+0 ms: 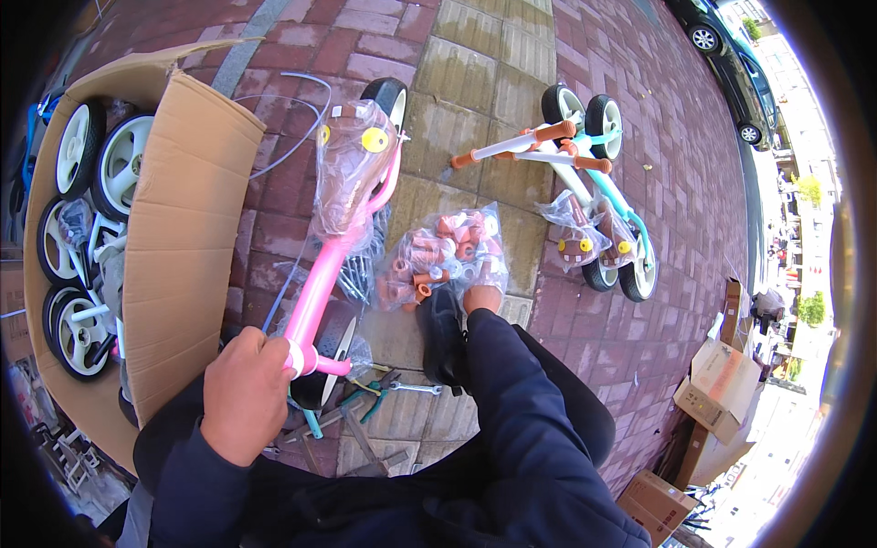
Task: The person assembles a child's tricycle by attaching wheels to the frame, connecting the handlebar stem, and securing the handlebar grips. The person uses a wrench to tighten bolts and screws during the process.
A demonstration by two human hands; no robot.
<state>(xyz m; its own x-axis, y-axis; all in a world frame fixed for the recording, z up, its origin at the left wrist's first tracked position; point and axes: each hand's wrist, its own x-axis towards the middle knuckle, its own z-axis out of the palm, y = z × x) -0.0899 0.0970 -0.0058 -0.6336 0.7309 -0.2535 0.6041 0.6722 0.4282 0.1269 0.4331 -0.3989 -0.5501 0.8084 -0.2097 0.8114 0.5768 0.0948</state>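
My left hand (245, 393) is closed around the near end of a pink balance bike frame (320, 283). Its far end carries a brown seat (356, 155) with yellow eye-like discs, wrapped in clear plastic, and a black-tyred rear wheel (388, 96). My right hand (482, 300) reaches into a clear plastic bag (489, 219) of orange and white tube-shaped parts (434, 251); its fingers are hidden among them. The bag lies on the paving by my black shoe (443, 342). A bag of metal bolts (358, 279) lies beside the pink frame.
At left stands an open cardboard box (187, 219) holding white wheels (121, 169). Ahead to the right, two balance bikes (626, 210) rest on the paving. A wrench (416, 388), green-handled pliers (376, 402) and a hammer (375, 466) lie near my legs. Cartons (717, 388) are at far right.
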